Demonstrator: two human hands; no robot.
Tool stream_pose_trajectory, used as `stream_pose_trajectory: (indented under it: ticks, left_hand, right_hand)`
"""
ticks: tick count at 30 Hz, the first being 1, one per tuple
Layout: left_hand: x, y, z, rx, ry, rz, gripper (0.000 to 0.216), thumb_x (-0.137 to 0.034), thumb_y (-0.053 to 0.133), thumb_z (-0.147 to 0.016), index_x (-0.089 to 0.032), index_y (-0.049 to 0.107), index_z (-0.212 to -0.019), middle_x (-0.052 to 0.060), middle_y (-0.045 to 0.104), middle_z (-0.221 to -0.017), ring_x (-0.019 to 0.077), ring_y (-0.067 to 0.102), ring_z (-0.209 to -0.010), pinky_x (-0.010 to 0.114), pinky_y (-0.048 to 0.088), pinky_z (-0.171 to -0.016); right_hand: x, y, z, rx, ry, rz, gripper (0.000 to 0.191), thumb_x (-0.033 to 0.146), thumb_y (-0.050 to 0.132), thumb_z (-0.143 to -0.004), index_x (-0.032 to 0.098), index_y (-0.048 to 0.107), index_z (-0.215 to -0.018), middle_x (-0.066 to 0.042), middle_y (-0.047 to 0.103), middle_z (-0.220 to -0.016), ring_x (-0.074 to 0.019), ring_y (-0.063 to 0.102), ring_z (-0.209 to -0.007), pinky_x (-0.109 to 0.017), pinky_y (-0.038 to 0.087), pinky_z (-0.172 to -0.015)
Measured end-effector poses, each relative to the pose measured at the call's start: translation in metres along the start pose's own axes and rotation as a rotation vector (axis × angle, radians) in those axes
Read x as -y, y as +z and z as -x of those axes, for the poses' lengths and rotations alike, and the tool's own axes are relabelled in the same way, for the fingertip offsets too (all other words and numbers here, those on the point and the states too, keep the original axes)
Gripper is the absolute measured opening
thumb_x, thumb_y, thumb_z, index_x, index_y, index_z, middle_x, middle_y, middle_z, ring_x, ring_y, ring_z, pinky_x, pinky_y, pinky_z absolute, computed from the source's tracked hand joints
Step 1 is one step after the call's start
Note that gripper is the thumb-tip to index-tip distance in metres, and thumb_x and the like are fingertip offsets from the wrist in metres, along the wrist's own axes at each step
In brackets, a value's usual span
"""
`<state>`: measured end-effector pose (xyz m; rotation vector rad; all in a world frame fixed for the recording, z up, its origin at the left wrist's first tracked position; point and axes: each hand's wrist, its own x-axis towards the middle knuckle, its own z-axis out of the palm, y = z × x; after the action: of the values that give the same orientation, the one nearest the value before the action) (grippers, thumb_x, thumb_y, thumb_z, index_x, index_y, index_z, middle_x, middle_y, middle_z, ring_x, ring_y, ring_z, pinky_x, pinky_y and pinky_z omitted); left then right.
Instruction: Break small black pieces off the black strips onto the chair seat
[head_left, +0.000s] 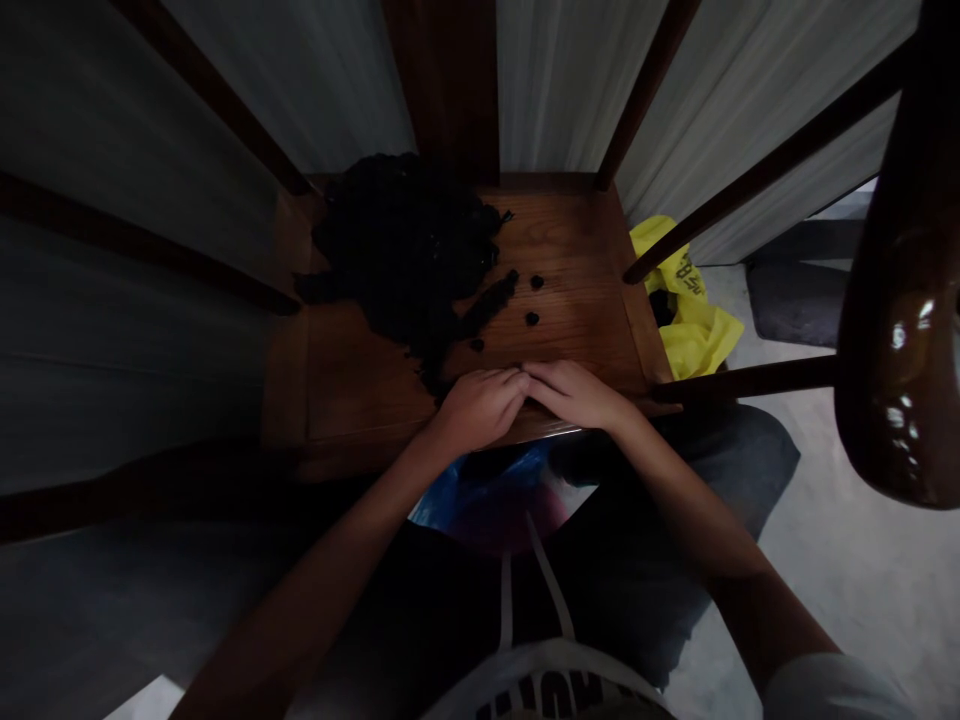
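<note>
My left hand (484, 408) and my right hand (571, 390) meet at the front edge of a wooden chair seat (577, 240). Their fingers are closed, the tips pressed together; whatever lies between them is too small or hidden to make out. Behind my left hand a large heap of black, soft-looking, stringy material (409, 235) covers the left part of the seat. A strand of it trails towards my left hand, and another short black strip (487, 303) sticks out to the right. Beside that strip lie small black lumps (532, 319).
Slanting wooden chair spindles (652, 90) rise around the seat, with a thick glossy armrest (900, 330) at the right. A yellow plastic bag (697, 335) is on the floor right of the seat. Below the front edge, between my legs, is a blue plastic bag (487, 490).
</note>
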<state>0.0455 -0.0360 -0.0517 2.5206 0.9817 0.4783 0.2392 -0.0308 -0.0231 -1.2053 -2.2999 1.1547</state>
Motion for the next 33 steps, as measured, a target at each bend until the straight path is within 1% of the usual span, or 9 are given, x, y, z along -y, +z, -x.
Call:
stream_pose_trajectory:
  ticks: [3,9,13,17,20,23,26,29,33]
  left_hand:
    - [-0.001,-0.002,0.000,-0.022,-0.046,0.091,0.027,-0.025,0.036,-0.099,-0.018,0.062,-0.100,0.007,0.070,-0.098,0.0217,0.066,-0.090,0.035,0.048,-0.079]
    - [-0.003,-0.013,-0.005,0.032,-0.049,0.361,0.028,-0.026,0.035,-0.099,-0.020,0.062,-0.093,0.004,0.068,-0.095,0.0176,0.063,-0.089,0.030,0.044,-0.078]
    - [-0.006,-0.013,-0.009,0.030,-0.096,0.513,0.030,-0.024,0.037,-0.097,-0.018,0.050,-0.071,0.000,0.055,-0.071,0.0132,0.052,-0.069,0.026,0.038,-0.066]
    - [-0.005,-0.010,-0.011,0.023,-0.124,0.625,0.029,-0.024,0.037,-0.096,-0.018,0.042,-0.067,-0.002,0.044,-0.067,0.0116,0.044,-0.066,0.025,0.034,-0.064]
    - [-0.002,-0.011,-0.009,0.038,-0.148,0.670,0.030,-0.026,0.038,-0.096,-0.017,0.040,-0.066,-0.003,0.041,-0.066,0.0109,0.042,-0.065,0.025,0.033,-0.063]
    - [-0.002,-0.016,-0.003,0.040,-0.187,0.717,0.033,-0.029,0.036,-0.097,-0.017,0.043,-0.068,-0.002,0.045,-0.067,0.0112,0.044,-0.067,0.024,0.034,-0.064]
    - [-0.006,-0.018,0.004,0.051,-0.211,0.719,0.035,-0.033,0.036,-0.098,-0.017,0.046,-0.069,-0.001,0.049,-0.069,0.0120,0.048,-0.068,0.025,0.037,-0.066]
    - [-0.010,-0.016,0.008,0.002,-0.269,0.680,0.029,-0.036,0.040,-0.097,-0.017,0.056,-0.079,0.002,0.061,-0.082,0.0161,0.057,-0.082,0.028,0.044,-0.078]
    - [-0.008,-0.011,0.010,-0.073,-0.309,0.667,0.027,-0.027,0.038,-0.095,-0.018,0.057,-0.110,0.007,0.063,-0.116,0.0208,0.056,-0.111,0.034,0.043,-0.098]
  right_hand:
    - [-0.004,-0.002,-0.001,0.014,-0.017,-0.048,0.033,0.041,0.043,-0.097,0.017,0.055,-0.078,0.000,0.056,-0.073,-0.0115,0.050,-0.068,-0.025,0.034,-0.065]
    - [-0.018,-0.006,-0.006,0.098,0.026,-0.379,0.042,0.049,0.042,-0.095,0.017,0.052,-0.070,0.003,0.045,-0.064,-0.0095,0.041,-0.060,-0.023,0.034,-0.057]
    - [-0.021,-0.008,-0.005,0.124,0.166,-0.621,0.043,0.053,0.045,-0.093,0.018,0.047,-0.069,0.004,0.039,-0.060,-0.0079,0.034,-0.052,-0.022,0.026,-0.048]
    - [-0.024,-0.008,-0.004,0.146,0.209,-0.819,0.038,0.051,0.050,-0.090,0.017,0.051,-0.075,0.005,0.039,-0.059,-0.0061,0.031,-0.047,-0.021,0.018,-0.043]
    - [-0.031,-0.009,-0.004,0.022,0.157,-0.933,0.040,0.046,0.051,-0.089,0.018,0.044,-0.063,0.005,0.034,-0.055,-0.0059,0.029,-0.045,-0.021,0.017,-0.041]
    - [-0.040,-0.011,-0.005,-0.250,0.125,-0.995,0.043,0.042,0.053,-0.088,0.021,0.032,-0.056,0.007,0.026,-0.052,-0.0056,0.023,-0.041,-0.021,0.015,-0.039]
    - [-0.044,-0.012,-0.009,-0.496,0.121,-0.835,0.037,0.044,0.051,-0.090,0.021,0.040,-0.064,0.006,0.032,-0.056,-0.0073,0.031,-0.044,-0.021,0.020,-0.040]
    - [-0.045,-0.011,-0.015,-0.703,0.096,-0.449,0.026,0.042,0.056,-0.089,0.021,0.050,-0.076,0.003,0.045,-0.065,-0.0102,0.043,-0.056,-0.023,0.035,-0.052]
    - [-0.052,-0.015,-0.021,-0.744,0.033,0.038,0.012,0.031,0.059,-0.087,0.019,0.059,-0.091,-0.003,0.059,-0.086,-0.0161,0.053,-0.078,-0.031,0.044,-0.075]
